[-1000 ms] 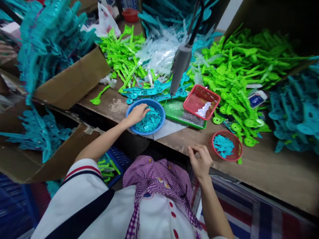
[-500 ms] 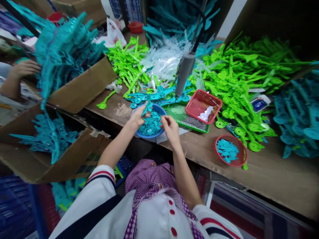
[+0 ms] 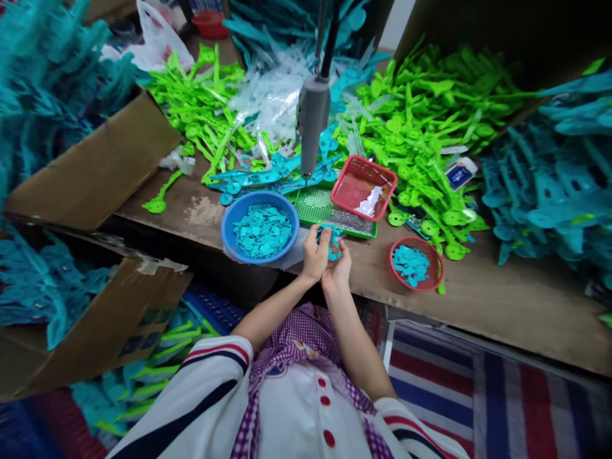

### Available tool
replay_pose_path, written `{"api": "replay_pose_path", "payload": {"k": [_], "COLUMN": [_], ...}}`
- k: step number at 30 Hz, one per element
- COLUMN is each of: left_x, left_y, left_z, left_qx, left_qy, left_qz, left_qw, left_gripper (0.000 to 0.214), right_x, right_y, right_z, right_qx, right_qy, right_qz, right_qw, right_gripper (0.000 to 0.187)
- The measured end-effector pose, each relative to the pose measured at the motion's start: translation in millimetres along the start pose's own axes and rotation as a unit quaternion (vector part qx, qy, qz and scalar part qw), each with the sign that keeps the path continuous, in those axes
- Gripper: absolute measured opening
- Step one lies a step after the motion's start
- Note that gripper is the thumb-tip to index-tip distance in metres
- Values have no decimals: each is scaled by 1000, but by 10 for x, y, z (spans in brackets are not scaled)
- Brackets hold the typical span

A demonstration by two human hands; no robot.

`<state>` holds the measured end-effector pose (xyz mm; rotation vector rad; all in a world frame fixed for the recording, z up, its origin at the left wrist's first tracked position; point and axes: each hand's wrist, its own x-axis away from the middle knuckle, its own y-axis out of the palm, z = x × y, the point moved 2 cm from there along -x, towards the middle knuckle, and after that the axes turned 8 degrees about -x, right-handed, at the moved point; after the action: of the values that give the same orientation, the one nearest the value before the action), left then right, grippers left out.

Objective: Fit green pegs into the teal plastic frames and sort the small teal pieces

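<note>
My left hand (image 3: 315, 254) is closed around several small turquoise plastic pieces (image 3: 329, 236), which show above its thumb and fingers. My right hand (image 3: 338, 271) presses up against it, fingers curled at the lower right side of the same pieces. Both hands are at the table's front edge, just below the green tray (image 3: 313, 203). To their left stands a blue bowl (image 3: 225, 231) holding many flat turquoise pieces. A grey electric screwdriver (image 3: 313, 124) hangs upright above the tray, apart from both hands.
A red basket (image 3: 342, 182) with white pieces overlaps the green tray, which holds small metal parts. A round red basket (image 3: 436, 268) of turquoise pieces sits to the right. Lime-green parts (image 3: 406, 134) are heaped behind. Cardboard boxes (image 3: 109, 159) of turquoise parts flank the left.
My left hand has moved right, from above the blue bowl, with turquoise pieces in it. It now meets my right hand. The view has shifted rightward.
</note>
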<state>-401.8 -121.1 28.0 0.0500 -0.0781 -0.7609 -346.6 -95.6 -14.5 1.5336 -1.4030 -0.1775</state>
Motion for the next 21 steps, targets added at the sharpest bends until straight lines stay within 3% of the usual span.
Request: {"api": "replay_pose_path", "payload": {"k": [3,9,17,19,21], "left_x": [-92,-136,-171,-220,-270], "left_y": [133,295,342,349,338], "left_z": [-104,-217,-63,-35,6], "left_qx": [41,102,170,164,117], "left_qy": [-19,-57,-105,-118,-89], "left_qz": [12,14,-27,-21,-43], "left_qw": [999,993,979,979,988], "left_gripper": [36,29,29,28,26], "right_x": [-27,-86,-97,-70,-50], "right_y": [-26,-142,-209,-181,-162], "right_z": [-67,-115,-135,-114,-103], "right_qx": [-87,-143,-164,-168,-172], "right_qy": [69,175,203,217,220], "right_qz": [66,57,59,48,48], "right_qw": [992,972,964,960,959], "right_gripper": [21,20,24,26,28]}}
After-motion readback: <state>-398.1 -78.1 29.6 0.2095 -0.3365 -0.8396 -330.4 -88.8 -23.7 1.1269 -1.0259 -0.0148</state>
